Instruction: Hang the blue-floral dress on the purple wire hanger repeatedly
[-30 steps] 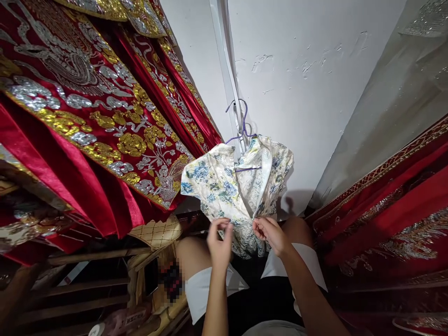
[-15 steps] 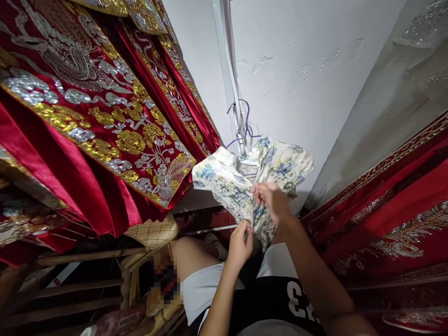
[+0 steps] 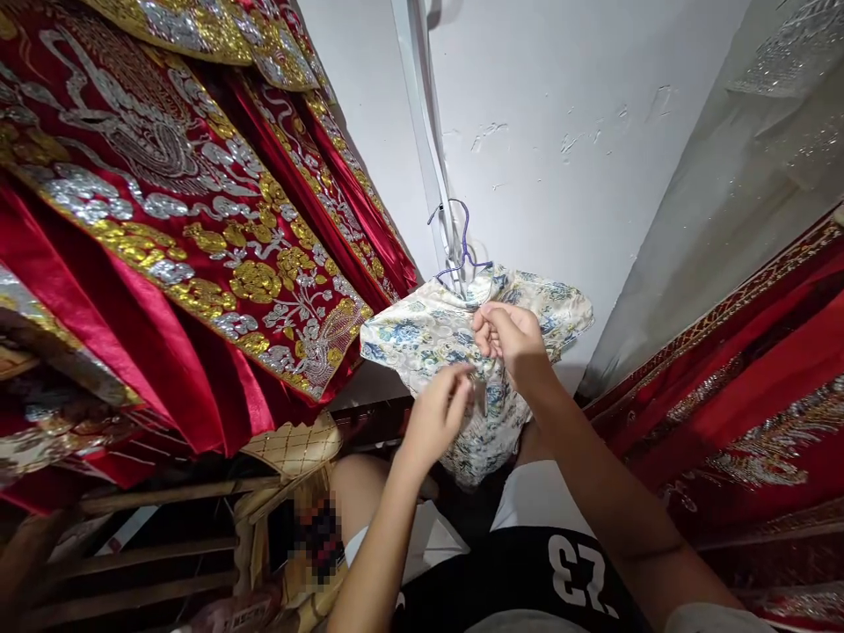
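Observation:
A small white dress with blue flowers (image 3: 422, 330) hangs on a purple wire hanger (image 3: 462, 251) from a white strip on the wall. My right hand (image 3: 507, 338) is closed, pinching the dress front just below the collar. My left hand (image 3: 439, 413) is slightly lower and to the left, fingers pinched on the fabric near the opening. The dress's lower part hangs behind my hands.
Red garments with gold and silver embroidery (image 3: 185, 229) hang at the left. More red embroidered cloth (image 3: 745, 413) fills the right. A white wall (image 3: 560, 132) is behind. A quilted gold bag (image 3: 294, 444) and wooden slats (image 3: 132, 545) lie lower left.
Both hands have risen along the dress front, from near its lower edge to just under the collar. The dress, bunched up half a second ago, now hangs flatter on the hanger.

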`<state>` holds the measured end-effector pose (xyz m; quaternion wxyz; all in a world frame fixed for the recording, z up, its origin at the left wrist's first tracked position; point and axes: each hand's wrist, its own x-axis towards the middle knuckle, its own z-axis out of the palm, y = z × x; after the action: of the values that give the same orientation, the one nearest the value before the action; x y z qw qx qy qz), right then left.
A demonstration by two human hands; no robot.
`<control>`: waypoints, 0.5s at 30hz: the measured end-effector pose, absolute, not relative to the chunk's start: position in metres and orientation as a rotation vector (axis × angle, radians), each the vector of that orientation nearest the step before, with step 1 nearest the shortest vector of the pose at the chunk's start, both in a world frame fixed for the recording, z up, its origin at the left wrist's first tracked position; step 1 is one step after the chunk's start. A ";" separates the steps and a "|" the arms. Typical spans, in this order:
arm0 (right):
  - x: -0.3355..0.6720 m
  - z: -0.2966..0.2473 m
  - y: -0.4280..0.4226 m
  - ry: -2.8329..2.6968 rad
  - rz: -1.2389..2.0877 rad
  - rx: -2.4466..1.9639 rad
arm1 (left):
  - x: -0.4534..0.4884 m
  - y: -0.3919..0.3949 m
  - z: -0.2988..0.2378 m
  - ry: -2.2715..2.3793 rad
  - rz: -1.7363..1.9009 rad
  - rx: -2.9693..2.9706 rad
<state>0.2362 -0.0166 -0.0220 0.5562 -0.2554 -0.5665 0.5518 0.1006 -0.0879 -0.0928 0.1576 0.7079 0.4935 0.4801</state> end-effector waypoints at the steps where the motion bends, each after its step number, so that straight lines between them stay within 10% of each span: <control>1: 0.237 -0.023 -0.021 -1.337 1.314 -0.611 | 0.099 -0.081 -0.076 1.423 1.535 2.041; 10: 0.237 -0.026 -0.025 -1.419 1.208 -0.658 | 0.104 -0.046 0.002 1.386 1.700 2.667; 15: 0.245 -0.074 -0.011 -1.468 1.170 -0.851 | 0.052 -0.044 0.003 1.543 2.468 1.845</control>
<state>0.2451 -0.0115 -0.0744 0.5145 -0.3542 -0.6108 0.4866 0.0523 -0.0435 0.0029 -0.1515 0.5293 0.4425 0.7079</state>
